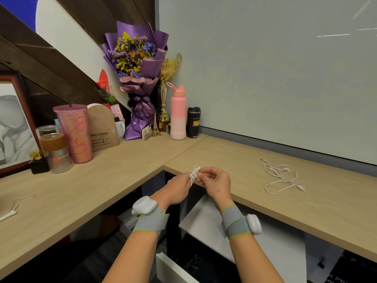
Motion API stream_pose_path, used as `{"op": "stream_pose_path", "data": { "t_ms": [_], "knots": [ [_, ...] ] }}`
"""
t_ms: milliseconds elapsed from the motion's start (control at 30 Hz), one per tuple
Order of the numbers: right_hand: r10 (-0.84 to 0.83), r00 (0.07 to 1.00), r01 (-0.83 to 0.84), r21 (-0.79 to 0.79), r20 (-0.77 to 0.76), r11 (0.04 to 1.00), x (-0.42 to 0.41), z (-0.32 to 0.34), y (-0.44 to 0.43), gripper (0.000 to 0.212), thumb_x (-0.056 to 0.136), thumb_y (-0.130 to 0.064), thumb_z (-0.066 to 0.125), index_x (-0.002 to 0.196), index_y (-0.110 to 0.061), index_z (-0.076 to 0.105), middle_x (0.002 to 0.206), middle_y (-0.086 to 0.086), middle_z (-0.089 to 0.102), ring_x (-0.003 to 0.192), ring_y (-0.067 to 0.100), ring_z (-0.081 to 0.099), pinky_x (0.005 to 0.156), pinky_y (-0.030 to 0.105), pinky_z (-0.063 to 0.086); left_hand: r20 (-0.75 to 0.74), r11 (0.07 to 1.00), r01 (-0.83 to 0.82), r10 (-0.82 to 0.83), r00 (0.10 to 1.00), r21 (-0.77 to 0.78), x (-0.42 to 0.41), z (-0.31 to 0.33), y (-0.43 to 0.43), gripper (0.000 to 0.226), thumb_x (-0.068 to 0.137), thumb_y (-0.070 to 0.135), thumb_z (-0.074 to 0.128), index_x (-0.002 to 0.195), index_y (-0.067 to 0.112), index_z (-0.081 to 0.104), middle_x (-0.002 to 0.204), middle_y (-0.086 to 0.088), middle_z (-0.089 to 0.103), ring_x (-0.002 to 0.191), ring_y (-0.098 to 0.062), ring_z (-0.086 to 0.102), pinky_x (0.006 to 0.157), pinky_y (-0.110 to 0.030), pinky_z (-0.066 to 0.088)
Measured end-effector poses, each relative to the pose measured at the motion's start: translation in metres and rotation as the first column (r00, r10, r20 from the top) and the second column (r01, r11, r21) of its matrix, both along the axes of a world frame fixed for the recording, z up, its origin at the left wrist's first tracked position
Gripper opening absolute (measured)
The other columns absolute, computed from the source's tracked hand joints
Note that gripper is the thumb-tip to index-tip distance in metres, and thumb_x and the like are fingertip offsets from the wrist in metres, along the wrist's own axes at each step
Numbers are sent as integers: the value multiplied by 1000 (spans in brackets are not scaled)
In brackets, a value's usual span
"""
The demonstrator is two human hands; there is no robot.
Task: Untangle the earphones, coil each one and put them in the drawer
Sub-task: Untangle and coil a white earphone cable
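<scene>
Both hands meet in front of the desk's inner corner. My left hand has a white earphone cord looped around its fingers as a small coil. My right hand pinches the same cord from the right. A second white earphone lies loose in a tangle on the desk to the right, its plug pointing toward the wall. Below my arms an open white drawer shows its front edge, with something dark and cord-like lying inside.
Along the left and back of the desk stand a glass tumbler, a pink cup, a purple bouquet, a gold trophy, a pink bottle and a black mug. A grey cabinet top sits under the desk.
</scene>
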State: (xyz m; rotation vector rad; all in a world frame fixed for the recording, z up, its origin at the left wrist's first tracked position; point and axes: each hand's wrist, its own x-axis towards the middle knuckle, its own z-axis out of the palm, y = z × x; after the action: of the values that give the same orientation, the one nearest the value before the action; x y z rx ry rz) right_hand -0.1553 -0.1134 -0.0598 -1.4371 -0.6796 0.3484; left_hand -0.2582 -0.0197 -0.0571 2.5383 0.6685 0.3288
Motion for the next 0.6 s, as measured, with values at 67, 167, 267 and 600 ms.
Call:
{"op": "stream_pose_path", "data": {
  "t_ms": [67,167,267,600],
  "knots": [
    [19,997,-19,5,-71,1000,1,2,1,11,77,4,71,81,-6,68,66,4,68,50,4,63,54,13,49,2,1000,-8,8,1000,29,2,-2,-2,21,101,22,29,98,10,46,93,-9,55,94,-35,54,77,-39,37],
    [27,983,-29,-6,-183,1000,2,2,2,13,76,-1,74,76,-11,66,59,-2,67,46,2,56,48,12,43,3,997,-27,27,1000,68,4,-2,-3,16,101,20,29,94,14,42,79,1,44,83,-33,49,70,-34,29],
    [40,967,-45,-12,-252,999,6,3,1,12,77,-4,74,74,-14,67,52,-7,64,43,2,48,38,12,35,18,998,-22,21,1000,65,4,0,-2,16,102,20,29,93,13,41,77,1,43,78,-28,44,70,-33,28],
    [-5,1000,3,-143,-14,990,8,3,8,14,70,-9,80,68,-18,69,65,3,71,60,12,64,65,26,53,93,999,-39,39,995,-1,9,-12,7,24,99,27,41,100,8,54,95,-10,61,88,-27,58,80,-39,46]
  ]
}}
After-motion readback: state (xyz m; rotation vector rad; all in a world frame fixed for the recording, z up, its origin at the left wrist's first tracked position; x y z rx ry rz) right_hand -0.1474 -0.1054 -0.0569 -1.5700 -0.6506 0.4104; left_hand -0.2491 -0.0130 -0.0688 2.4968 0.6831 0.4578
